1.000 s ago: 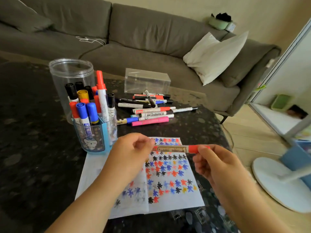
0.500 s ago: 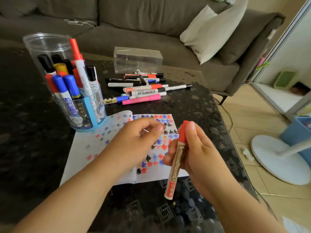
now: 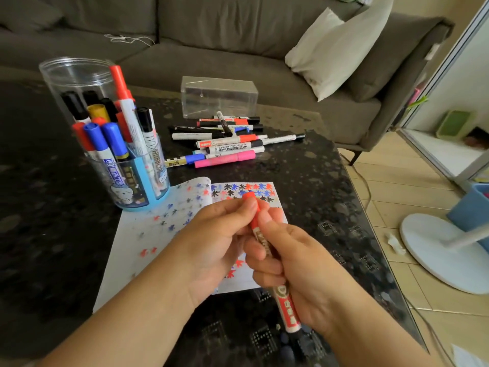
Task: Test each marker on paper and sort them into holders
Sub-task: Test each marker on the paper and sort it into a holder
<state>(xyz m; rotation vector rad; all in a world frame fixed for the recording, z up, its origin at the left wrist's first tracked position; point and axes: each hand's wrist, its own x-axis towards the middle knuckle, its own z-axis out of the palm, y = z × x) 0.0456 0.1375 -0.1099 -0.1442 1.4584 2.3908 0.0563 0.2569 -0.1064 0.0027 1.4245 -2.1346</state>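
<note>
Low in the middle of the frame, my right hand [image 3: 299,271] grips a red marker [image 3: 267,250] by its barrel above the paper [image 3: 148,234], while my left hand [image 3: 219,239] pinches its cap [image 3: 250,198]. At upper left, the holder [image 3: 137,178] stands full of markers.

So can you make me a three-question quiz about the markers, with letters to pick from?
1. Where does the clear box sit?
A. behind the loose markers
B. on the paper
C. inside the round holder

2. What colour is the cap of the marker in the hands?
A. blue
B. red
C. yellow

3. Is that marker's cap on or off?
A. off, lying on the table
B. on, pinched by the left hand
C. off, in the holder

Answers: 1 A, it stands beyond the pile. 2 B, its top end is red. 3 B, left fingers pinch the cap while the right hand grips the barrel.
</note>
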